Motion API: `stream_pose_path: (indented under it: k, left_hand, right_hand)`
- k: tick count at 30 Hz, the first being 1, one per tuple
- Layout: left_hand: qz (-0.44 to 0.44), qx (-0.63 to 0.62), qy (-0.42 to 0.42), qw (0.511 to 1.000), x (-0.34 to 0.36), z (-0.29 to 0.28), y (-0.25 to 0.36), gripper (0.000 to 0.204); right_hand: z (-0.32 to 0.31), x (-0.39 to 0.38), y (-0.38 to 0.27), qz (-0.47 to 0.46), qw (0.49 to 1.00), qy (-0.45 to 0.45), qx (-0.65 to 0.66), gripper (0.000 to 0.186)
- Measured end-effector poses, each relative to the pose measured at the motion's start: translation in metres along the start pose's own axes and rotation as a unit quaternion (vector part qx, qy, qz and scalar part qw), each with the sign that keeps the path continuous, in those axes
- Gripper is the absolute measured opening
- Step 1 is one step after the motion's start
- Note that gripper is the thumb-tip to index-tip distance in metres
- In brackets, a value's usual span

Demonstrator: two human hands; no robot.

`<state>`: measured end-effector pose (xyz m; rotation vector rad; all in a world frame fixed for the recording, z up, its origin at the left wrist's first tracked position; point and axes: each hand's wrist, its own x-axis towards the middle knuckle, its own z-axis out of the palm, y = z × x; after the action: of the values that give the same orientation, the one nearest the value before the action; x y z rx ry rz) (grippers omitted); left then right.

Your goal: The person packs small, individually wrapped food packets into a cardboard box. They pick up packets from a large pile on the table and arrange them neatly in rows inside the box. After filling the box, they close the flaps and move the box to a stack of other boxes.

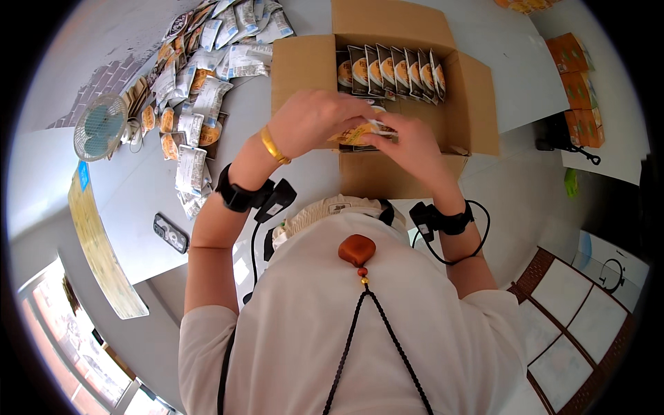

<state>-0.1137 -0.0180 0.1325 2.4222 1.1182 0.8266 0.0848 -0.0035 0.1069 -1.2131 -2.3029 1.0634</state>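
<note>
Over the near side of an open cardboard box (393, 22), my left hand (312, 124) and my right hand (413, 146) come together. Both are closed on a yellow-and-white food packet (358, 133), partly hidden by my fingers. The left fingers grip its upper left part, and the right thumb and fingers pinch its right end. Inside the box, a row of several dark food packets (391, 71) with round orange pictures stands on edge along the far side. Part of the box floor is hidden under my hands.
To the left, a heap of loose food packets (204, 104) covers part of the white table (149, 200). A small fan (101, 126) and a phone (171, 232) are farther left. Orange boxes (577, 90) are stacked at the far right. A cabled band circles each wrist.
</note>
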Motion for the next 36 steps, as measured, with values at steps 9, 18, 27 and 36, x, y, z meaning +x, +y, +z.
stream_pose_path:
  k: [9,18,27,36]
  left_hand:
    - [-0.346,-0.375,0.097,0.854,0.012,0.112,-0.093,0.057]
    - [-0.414,-0.407,-0.066,0.811,0.011,0.139,-0.062,0.063]
    - [-0.398,-0.212,-0.17,0.876,0.014,0.165,-0.073,0.049]
    - [-0.217,0.044,-0.094,0.971,-0.008,0.153,-0.059,0.034]
  right_hand:
    - [0.023,-0.01,0.11,0.172,0.906,0.092,0.375,0.028]
    - [0.025,-0.008,0.135,0.222,0.922,0.045,0.314,0.052]
    - [0.047,0.004,0.16,0.182,0.981,-0.062,-0.032,0.068]
    - [0.049,0.015,0.152,0.163,0.986,-0.043,-0.013,0.073]
